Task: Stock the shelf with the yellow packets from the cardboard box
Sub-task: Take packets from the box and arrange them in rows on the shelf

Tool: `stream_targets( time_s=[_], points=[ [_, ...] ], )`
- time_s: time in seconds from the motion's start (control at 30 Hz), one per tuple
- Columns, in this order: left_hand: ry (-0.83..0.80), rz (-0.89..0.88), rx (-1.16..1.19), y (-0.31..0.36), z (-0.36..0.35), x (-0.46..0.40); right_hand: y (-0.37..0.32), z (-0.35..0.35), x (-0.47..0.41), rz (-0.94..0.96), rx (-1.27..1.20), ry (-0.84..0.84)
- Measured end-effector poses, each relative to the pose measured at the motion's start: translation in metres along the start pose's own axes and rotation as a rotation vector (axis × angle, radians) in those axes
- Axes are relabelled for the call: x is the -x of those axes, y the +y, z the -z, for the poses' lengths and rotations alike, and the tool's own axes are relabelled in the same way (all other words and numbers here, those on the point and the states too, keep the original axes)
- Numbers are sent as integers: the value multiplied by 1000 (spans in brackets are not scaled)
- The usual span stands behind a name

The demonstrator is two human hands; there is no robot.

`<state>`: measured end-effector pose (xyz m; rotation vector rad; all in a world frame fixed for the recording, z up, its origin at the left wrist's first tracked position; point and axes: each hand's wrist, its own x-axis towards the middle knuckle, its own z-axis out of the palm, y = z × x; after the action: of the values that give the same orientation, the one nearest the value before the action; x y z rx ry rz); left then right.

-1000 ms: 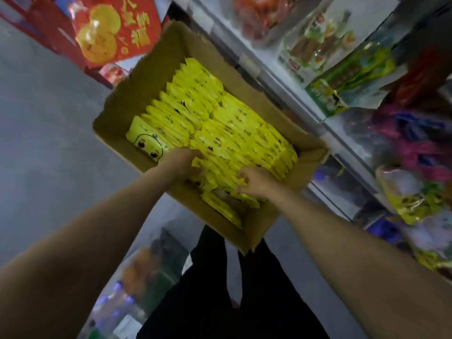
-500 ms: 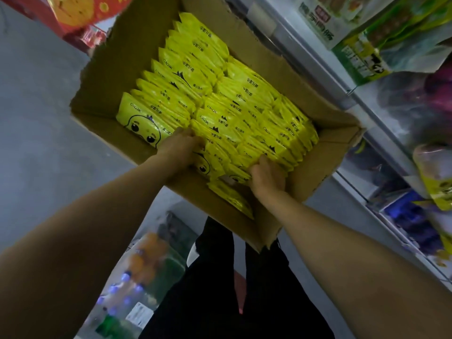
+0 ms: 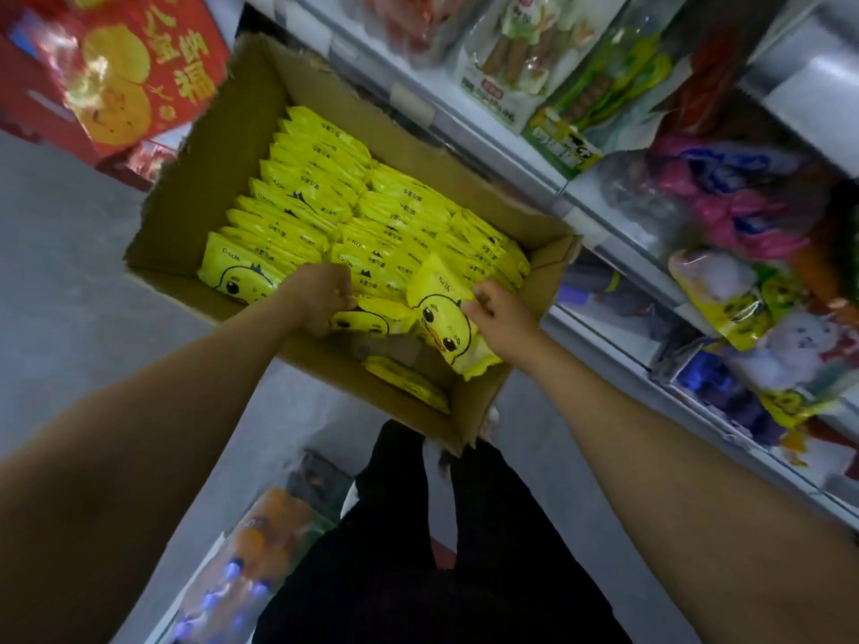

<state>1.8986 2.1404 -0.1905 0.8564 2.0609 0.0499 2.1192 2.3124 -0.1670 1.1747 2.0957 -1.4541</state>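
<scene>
In the open brown cardboard box (image 3: 223,146), glossy yellow plastic packets printed with a duck face (image 3: 325,197) stand on edge in two tight rows, filling it from the far wall almost to the near wall. The left hand (image 3: 316,297) is curled down into the near end of the left row, fingers closed among the packets; what exactly it grips I cannot tell. The right hand (image 3: 499,313) pinches the upper edge of one tilted yellow duck packet (image 3: 441,318), lifted near the box's near right corner. These look light, soft and slippery; holding by the sealed edge seems safest. The white metal shelf (image 3: 581,197) stands just right of the box.
</scene>
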Motion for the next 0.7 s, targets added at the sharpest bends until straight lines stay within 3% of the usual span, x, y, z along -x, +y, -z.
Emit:
stream_targets(
  time_s=[0.2,0.37,0.53,0.7],
  points=[
    [46,-118,342,60,47,60,-20,64,45,3,-277,301],
    [185,-182,480,142,59,117,-18,120,111,37,-593,339],
    [53,-265,640,241,36,185,15,175,201,178,-676,420],
    [-65,-417,601,333,10,232,63,241,298,276,-783,487]
  ],
)
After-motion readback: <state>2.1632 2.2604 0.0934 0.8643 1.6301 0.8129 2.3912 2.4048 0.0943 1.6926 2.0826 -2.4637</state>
